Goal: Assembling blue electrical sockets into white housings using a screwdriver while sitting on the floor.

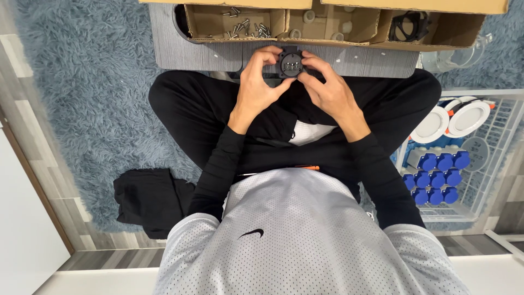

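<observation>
Two hands (259,87) (327,90), one black socket insert (289,63)

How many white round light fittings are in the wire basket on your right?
2: both at the far end of the wire basket, one white round fitting left, the other right, overlapping. More may be hidden.

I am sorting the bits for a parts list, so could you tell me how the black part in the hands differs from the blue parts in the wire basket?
The black part is dark and single, held up by the left hand and right hand. The blue parts are bright blue, many, and packed in rows in the white wire basket, untouched. The black part shows small metal pins on its face; the blue parts show smooth rounded caps. Both look like small moulded plastic pieces.
</observation>
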